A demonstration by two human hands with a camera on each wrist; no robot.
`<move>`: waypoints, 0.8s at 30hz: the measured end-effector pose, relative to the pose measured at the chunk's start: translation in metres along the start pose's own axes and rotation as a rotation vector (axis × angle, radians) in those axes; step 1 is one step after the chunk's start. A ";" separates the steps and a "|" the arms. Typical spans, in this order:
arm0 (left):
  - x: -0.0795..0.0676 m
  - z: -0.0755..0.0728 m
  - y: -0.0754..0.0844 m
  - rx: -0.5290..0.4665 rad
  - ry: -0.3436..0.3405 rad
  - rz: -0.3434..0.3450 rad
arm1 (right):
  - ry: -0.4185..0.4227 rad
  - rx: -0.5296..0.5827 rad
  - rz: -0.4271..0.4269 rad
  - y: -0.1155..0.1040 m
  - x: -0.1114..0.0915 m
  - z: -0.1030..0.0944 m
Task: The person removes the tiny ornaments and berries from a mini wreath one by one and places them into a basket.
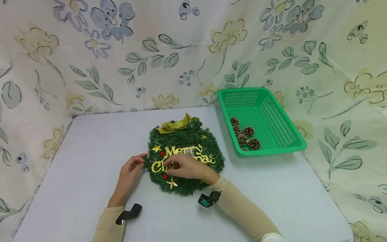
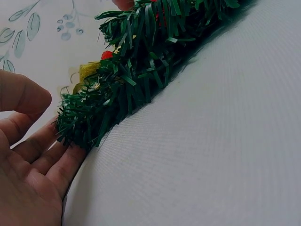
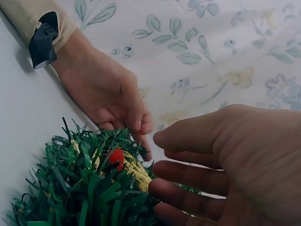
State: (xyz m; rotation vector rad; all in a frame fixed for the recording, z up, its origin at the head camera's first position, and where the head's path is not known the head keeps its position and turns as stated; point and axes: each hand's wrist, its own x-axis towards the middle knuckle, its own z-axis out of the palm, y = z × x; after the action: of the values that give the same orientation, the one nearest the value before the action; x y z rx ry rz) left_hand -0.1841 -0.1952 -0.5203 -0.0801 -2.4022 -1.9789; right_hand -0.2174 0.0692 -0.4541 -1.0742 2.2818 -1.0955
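A green tinsel wreath (image 1: 178,137) lies on the table, with gold "Merry Christmas" lettering (image 1: 157,167), gold stars (image 1: 171,183), red balls (image 1: 165,176) and a gold ribbon bow (image 1: 175,125) at its far side. My left hand (image 1: 129,173) is at the wreath's left edge; in the left wrist view its extended fingers (image 2: 66,165) touch the green strands. Over the lettering my right hand (image 1: 188,167) hovers, thumb apart from the loosely bent fingers (image 3: 188,195) and nothing seen between them. It hides the middle letters of "Christmas".
At the back right stands a green plastic basket (image 1: 272,152). Several pinecones (image 1: 254,144) lie in its near left corner, with bits of red among them. A floral curtain (image 1: 193,60) hangs behind the white table (image 1: 90,144).
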 end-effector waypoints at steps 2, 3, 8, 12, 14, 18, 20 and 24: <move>0.000 0.000 0.001 -0.001 0.000 0.001 | -0.011 -0.003 0.019 0.000 0.000 0.001; 0.000 0.000 0.001 -0.002 0.000 0.001 | -0.018 -0.007 0.027 0.000 0.000 0.001; -0.001 0.000 0.001 0.002 -0.001 0.002 | -0.061 -0.038 0.056 -0.002 0.000 0.002; -0.001 0.000 0.000 0.006 0.000 0.015 | -0.077 -0.077 0.054 -0.003 0.001 0.003; 0.000 0.000 0.000 0.004 -0.001 0.020 | -0.088 -0.100 0.061 -0.002 0.000 0.005; 0.000 0.000 0.000 -0.004 -0.004 0.015 | -0.119 -0.129 0.054 -0.001 0.000 0.007; 0.000 0.000 0.000 -0.006 -0.005 0.014 | -0.132 -0.137 0.040 0.000 0.000 0.008; 0.000 0.000 0.000 -0.004 -0.002 0.018 | -0.141 -0.175 -0.006 -0.002 0.000 0.009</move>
State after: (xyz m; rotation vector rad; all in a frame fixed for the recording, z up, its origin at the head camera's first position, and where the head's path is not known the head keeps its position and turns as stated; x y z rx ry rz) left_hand -0.1840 -0.1949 -0.5200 -0.1035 -2.3906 -1.9770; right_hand -0.2112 0.0637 -0.4580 -1.1846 2.2953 -0.8064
